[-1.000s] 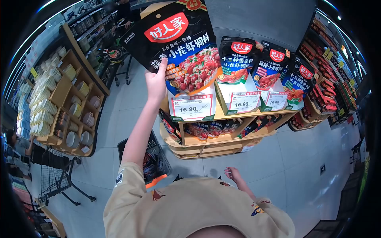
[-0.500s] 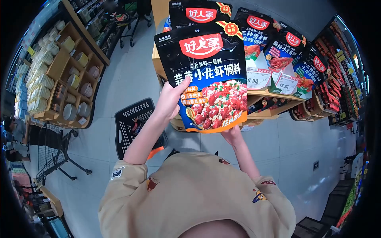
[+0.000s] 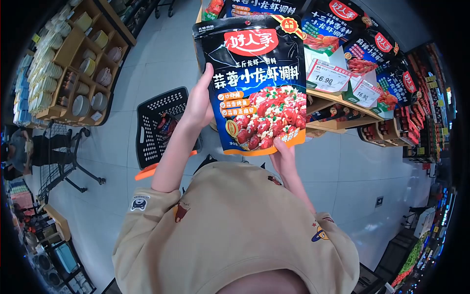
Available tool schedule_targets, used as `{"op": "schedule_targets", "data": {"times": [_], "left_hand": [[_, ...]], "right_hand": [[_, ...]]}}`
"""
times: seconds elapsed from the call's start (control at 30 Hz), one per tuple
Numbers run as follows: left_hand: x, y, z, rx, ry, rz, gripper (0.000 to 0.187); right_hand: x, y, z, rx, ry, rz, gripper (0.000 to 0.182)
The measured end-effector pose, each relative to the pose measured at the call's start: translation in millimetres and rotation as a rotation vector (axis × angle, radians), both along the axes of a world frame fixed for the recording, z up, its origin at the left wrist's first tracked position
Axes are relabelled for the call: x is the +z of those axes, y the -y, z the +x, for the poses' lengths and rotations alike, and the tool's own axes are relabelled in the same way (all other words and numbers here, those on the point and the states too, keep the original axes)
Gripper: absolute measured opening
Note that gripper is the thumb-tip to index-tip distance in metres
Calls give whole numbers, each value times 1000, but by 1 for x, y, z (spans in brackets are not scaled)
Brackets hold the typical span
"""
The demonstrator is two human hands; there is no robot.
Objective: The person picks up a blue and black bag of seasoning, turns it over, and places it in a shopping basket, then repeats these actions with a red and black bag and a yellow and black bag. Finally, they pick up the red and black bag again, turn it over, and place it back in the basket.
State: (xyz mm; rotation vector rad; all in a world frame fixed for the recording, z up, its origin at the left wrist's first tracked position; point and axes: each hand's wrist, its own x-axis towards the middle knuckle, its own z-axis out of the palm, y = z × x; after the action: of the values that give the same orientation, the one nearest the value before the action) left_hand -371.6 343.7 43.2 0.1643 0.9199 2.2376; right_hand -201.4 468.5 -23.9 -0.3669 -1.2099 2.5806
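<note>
A black and blue pouch of crayfish seasoning (image 3: pixel 262 68) is held upright in front of me, its printed front facing me. My left hand (image 3: pixel 199 105) grips its left edge, thumb along the front and the other fingers hidden behind. At the lower right corner, my right hand (image 3: pixel 284 154) pinches the pouch with the thumb on its front. Beyond it, similar seasoning pouches (image 3: pixel 333 24) stand on a wooden display shelf (image 3: pixel 318 105) with price tags (image 3: pixel 329 76) along the edge.
A black shopping basket (image 3: pixel 147 117) with an orange handle (image 3: pixel 147 172) stands on the floor at left, some packets inside. A shelf of bowls and dishes (image 3: pixel 83 68) is farther left. Below it are a wire shopping cart (image 3: pixel 63 164) and a person (image 3: pixel 19 152).
My left thumb has shifted up the pouch's left edge. My right thumb now shows on its front lower corner. The view has shifted, and more of the price tags shows.
</note>
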Motion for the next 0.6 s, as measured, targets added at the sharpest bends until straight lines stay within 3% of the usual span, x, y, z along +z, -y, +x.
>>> {"op": "schedule_targets", "data": {"times": [0.17, 0.3, 0.37, 0.43, 0.5, 0.57, 0.6], "left_hand": [[-9, -5, 1, 16, 31, -4, 38], [-24, -11, -1, 158, -288, -157, 21], [-30, -17, -2, 119, -256, -152, 24], [-27, -28, 5, 99, -178, 12, 26], [-28, -43, 12, 266, -136, 107, 25], [-82, -48, -20, -320, -115, 742, 21], [-76, -58, -23, -503, -97, 965, 19]], "right_hand": [[0, 2, 5, -47, 25, -12, 57], [6, 8, 14, -259, 42, 183, 47], [23, 13, 16, -329, 134, 459, 38], [43, 18, 15, -361, 114, 520, 36], [70, 21, 15, -353, -33, 1279, 36], [59, 22, 3, -372, -278, 1496, 39], [66, 29, 5, -329, -240, 1606, 36]]}}
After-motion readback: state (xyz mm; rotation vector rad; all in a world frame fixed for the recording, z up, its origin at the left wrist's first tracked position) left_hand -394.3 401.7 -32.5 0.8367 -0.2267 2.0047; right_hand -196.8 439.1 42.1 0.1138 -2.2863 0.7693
